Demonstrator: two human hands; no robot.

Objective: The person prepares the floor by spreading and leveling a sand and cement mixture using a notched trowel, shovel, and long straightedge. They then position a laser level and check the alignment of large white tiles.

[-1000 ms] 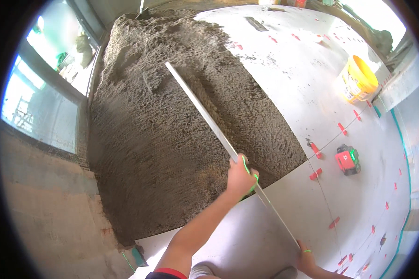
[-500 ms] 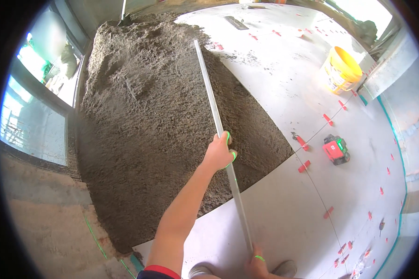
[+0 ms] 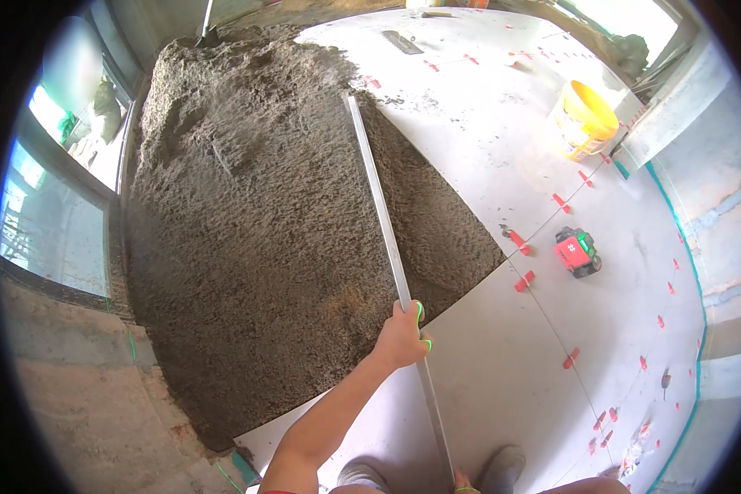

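Note:
A long metal straightedge [image 3: 380, 202] lies lengthwise over the grey-brown mortar bed [image 3: 247, 239], its far end resting in the mortar and its near part over the pale tiles. My left hand [image 3: 402, 336] is wrapped round the bar just past the mortar's front edge, above the tile. At the lower edge of the view, my right hand [image 3: 463, 482] closes on the bar's near end; only part of it shows. Left of the bar the mortar surface looks fairly even, while farther back it rises in a rough heap.
Large pale tiles [image 3: 486, 346] with red levelling clips cover the right side. On them stand a red and green laser level [image 3: 578, 252] and a yellow bucket [image 3: 583, 120]. A notched trowel [image 3: 402, 42] lies at the back. A glass door [image 3: 53, 218] borders the left.
Both hands have drawn the straightedge back toward me, so its far end lies nearer. My left hand has moved from over the mortar to over the tile edge.

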